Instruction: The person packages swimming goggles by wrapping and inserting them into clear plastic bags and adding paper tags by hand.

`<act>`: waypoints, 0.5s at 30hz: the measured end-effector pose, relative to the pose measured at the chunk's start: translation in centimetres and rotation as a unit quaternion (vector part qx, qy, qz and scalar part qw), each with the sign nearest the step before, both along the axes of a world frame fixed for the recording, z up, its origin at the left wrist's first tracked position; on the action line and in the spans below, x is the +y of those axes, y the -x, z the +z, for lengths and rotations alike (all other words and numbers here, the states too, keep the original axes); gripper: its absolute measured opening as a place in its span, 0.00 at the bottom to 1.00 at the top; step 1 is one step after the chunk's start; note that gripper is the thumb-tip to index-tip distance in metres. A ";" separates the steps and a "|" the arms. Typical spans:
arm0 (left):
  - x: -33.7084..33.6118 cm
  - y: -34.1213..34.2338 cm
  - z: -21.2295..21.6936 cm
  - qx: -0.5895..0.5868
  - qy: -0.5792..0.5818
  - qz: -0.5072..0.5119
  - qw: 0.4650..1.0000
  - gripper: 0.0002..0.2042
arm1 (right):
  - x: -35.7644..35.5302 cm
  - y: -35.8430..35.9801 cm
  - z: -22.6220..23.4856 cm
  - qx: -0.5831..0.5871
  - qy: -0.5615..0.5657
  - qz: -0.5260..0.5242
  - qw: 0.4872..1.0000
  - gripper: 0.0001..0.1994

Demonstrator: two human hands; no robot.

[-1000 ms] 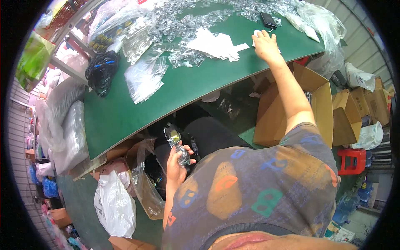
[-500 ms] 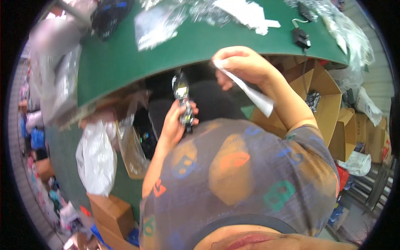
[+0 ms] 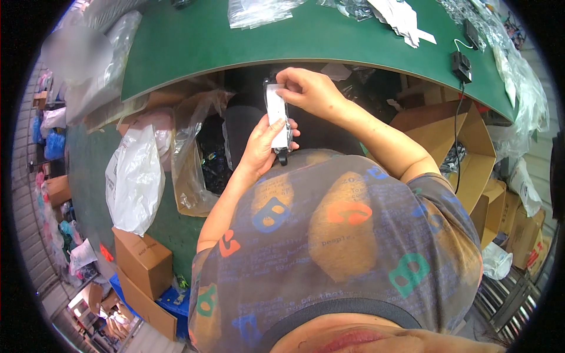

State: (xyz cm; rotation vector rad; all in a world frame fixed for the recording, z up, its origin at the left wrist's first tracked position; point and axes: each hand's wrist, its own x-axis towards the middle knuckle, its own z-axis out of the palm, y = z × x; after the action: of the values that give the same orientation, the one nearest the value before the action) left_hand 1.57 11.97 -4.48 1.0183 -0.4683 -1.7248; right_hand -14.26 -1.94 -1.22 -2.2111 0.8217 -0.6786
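In front of my chest, my left hand (image 3: 263, 145) is closed around a slim black item (image 3: 283, 157) in shiny clear wrapping; its exact kind cannot be made out. A long white paper strip (image 3: 275, 112) lies along the upper face of that item, with my left thumb pressing on its lower part. My right hand (image 3: 309, 93) has its fingers pinched at the strip's upper end, near the item's far tip. Most of the black item is hidden under the strip and my fingers.
Beyond my hands curves the edge of a green table (image 3: 200, 56), bearing clear plastic bags (image 3: 259, 13), white paper strips (image 3: 400, 20) and a black adapter (image 3: 462, 66) with a cable. An open carton (image 3: 191, 197) with dark wrapped items stands left, beside a white bag (image 3: 136, 182). Another carton (image 3: 477, 150) is right.
My right hand has brought the white paper strip leftward and down onto the wrapped black item. My left hand has shifted slightly right and up, still holding the item.
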 end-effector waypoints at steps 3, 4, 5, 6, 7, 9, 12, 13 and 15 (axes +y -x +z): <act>0.5 -0.8 0.9 0.030 0.012 -0.002 0.999 0.19 | 0.4 0.4 -0.7 -0.191 -0.158 -0.101 0.964 0.12; 0.5 -0.8 2.4 0.071 0.004 -0.004 0.997 0.19 | 0.2 0.1 -2.0 -0.299 -0.259 -0.096 0.913 0.17; 0.5 -1.0 2.9 0.121 0.004 -0.005 0.993 0.19 | 0.6 0.3 -3.2 -0.330 -0.347 -0.096 0.873 0.21; 0.8 -1.2 3.2 0.171 0.004 0.001 0.985 0.20 | 2.0 -0.2 -2.8 -0.354 -0.435 -0.089 0.823 0.24; 0.9 -1.1 3.7 0.188 0.013 -0.004 0.982 0.19 | 3.1 -0.5 -4.1 -0.389 -0.541 -0.031 0.745 0.30; 0.8 -1.3 4.4 0.180 0.025 -0.005 0.983 0.19 | 4.3 0.0 -5.2 -0.391 -0.711 0.189 0.553 0.21; 0.9 -2.3 4.2 0.116 0.066 0.033 0.991 0.19 | 4.5 0.5 -4.4 -0.262 -0.723 0.184 0.613 0.16; 0.9 -3.0 4.1 0.084 0.080 0.045 0.992 0.19 | 3.2 1.0 -4.2 -0.214 -0.722 0.172 0.635 0.14; 0.9 -4.4 3.7 0.027 0.081 0.062 0.994 0.19 | 1.3 3.5 -3.0 -0.211 -0.710 0.182 0.647 0.13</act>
State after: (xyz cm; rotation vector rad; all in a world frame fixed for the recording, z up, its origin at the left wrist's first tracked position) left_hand 6.00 12.85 -0.74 0.8645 -0.4923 -1.5735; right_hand -17.79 -0.65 -4.25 -0.6378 0.3345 -0.1266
